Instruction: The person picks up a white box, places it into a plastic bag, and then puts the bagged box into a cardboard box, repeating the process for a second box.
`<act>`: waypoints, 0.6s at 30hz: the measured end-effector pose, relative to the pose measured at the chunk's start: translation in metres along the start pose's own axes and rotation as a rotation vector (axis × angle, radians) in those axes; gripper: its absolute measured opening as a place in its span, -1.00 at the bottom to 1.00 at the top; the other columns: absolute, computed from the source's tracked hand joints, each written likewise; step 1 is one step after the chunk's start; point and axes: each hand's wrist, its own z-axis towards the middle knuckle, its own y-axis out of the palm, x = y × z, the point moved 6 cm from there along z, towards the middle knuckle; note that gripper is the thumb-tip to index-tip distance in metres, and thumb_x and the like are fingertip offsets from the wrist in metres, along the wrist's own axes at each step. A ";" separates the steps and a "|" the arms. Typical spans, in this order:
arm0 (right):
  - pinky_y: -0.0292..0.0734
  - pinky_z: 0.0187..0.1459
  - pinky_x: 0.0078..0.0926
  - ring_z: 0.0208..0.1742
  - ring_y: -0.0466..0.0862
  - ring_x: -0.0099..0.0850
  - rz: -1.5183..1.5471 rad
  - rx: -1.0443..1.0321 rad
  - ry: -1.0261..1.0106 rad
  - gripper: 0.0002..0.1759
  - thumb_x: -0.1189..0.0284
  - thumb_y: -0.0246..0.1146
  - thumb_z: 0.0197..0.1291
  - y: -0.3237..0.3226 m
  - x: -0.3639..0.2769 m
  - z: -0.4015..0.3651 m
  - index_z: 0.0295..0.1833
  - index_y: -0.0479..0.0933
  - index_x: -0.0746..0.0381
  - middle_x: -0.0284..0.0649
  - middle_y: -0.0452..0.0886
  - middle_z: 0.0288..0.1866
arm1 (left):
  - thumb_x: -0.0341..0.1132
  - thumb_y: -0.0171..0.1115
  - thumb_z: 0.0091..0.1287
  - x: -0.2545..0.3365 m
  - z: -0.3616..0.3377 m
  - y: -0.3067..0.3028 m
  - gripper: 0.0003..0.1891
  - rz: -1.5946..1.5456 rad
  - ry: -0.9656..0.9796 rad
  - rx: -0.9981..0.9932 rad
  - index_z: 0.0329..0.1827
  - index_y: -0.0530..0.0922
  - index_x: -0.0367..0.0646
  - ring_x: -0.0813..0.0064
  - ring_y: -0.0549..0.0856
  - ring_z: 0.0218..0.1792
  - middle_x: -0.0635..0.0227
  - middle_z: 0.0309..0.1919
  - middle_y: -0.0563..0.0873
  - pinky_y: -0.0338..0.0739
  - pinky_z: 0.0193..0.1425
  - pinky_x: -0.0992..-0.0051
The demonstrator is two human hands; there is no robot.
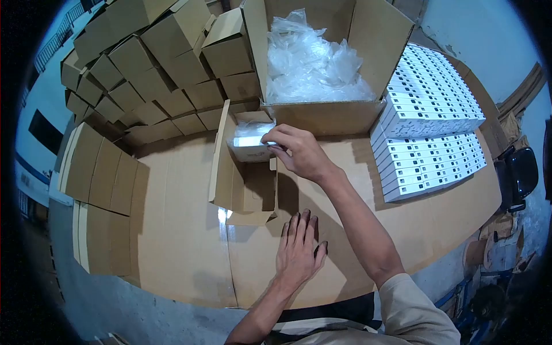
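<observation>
Fingers [276, 137] of the right hand [296, 150] are closed around a small white box [248, 146], which is wrapped in clear film and held at the far end of an open carton [244, 190]. That carton is laid on the cardboard-covered table [172, 247]. The left hand [299, 244] is pressed flat on the table just beside the carton's near flap, its fingers stretched out and nothing gripped. A large box [322, 115] filled with plastic bags [310, 63] is set right behind the carton. White boxes [428, 115] are stacked in rows to the right, and closed cartons [149, 69] are piled to the left.
</observation>
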 end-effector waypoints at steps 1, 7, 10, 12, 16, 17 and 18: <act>0.71 0.00 -0.13 -0.02 0.76 -0.01 -0.020 -0.015 -0.006 -0.72 0.63 0.40 0.20 0.002 0.000 0.001 0.04 0.68 0.25 -0.08 0.74 -0.04 | -0.13 0.33 0.41 0.000 0.000 0.000 -0.26 0.002 0.003 0.004 0.57 0.29 -0.29 -0.11 0.25 0.61 -0.06 0.58 0.31 0.11 0.68 -0.07; 0.73 -0.01 -0.19 -0.03 0.76 -0.10 -0.147 -0.133 0.002 -0.75 0.63 0.40 0.18 0.024 0.017 -0.004 -0.01 0.72 0.25 -0.12 0.71 -0.02 | -0.18 0.35 0.38 0.001 -0.001 -0.003 -0.31 -0.022 0.000 0.022 0.52 0.37 -0.27 -0.11 0.30 0.58 -0.03 0.53 0.37 0.15 0.66 -0.08; 0.70 0.09 -0.18 0.09 0.72 -0.10 -0.263 -0.203 0.006 -0.67 0.72 0.31 0.12 0.032 0.020 -0.011 0.02 0.72 0.26 -0.09 0.67 0.08 | -0.27 0.37 0.35 -0.001 -0.004 -0.004 -0.40 -0.089 0.044 0.109 0.44 0.46 -0.25 -0.05 0.42 0.50 0.02 0.45 0.47 0.27 0.59 -0.05; 0.68 0.13 -0.18 0.16 0.69 -0.09 -0.250 -0.211 0.028 -0.61 0.75 0.25 0.10 0.034 0.019 -0.014 0.05 0.71 0.27 -0.06 0.62 0.17 | -0.36 0.38 0.32 0.001 -0.009 -0.015 -0.49 -0.165 0.128 0.238 0.33 0.54 -0.23 0.01 0.51 0.41 0.05 0.35 0.54 0.36 0.52 -0.02; 0.66 0.15 -0.20 0.20 0.67 -0.08 -0.251 -0.102 -0.017 -0.46 0.80 0.14 0.12 0.028 0.012 -0.027 0.20 0.67 0.23 -0.02 0.54 0.30 | -0.47 0.38 0.27 0.021 -0.032 -0.091 -0.62 -0.412 0.363 0.558 0.16 0.62 -0.21 0.07 0.59 0.27 0.06 0.19 0.62 0.45 0.41 0.02; 0.65 0.17 -0.18 0.19 0.67 -0.05 -0.185 -0.066 0.023 -0.46 0.76 0.16 0.16 0.021 0.009 -0.033 0.24 0.65 0.20 0.00 0.52 0.33 | -0.47 0.38 0.27 0.026 -0.036 -0.114 -0.63 -0.507 0.433 0.605 0.16 0.62 -0.21 0.08 0.59 0.26 0.06 0.18 0.62 0.45 0.40 0.02; 0.65 0.18 -0.16 0.19 0.66 -0.02 -0.122 -0.029 0.060 -0.47 0.73 0.17 0.20 0.012 0.004 -0.038 0.28 0.62 0.18 0.02 0.50 0.35 | -0.47 0.38 0.26 0.034 -0.038 -0.134 -0.63 -0.601 0.505 0.625 0.15 0.62 -0.21 0.08 0.59 0.25 0.06 0.17 0.62 0.45 0.39 0.02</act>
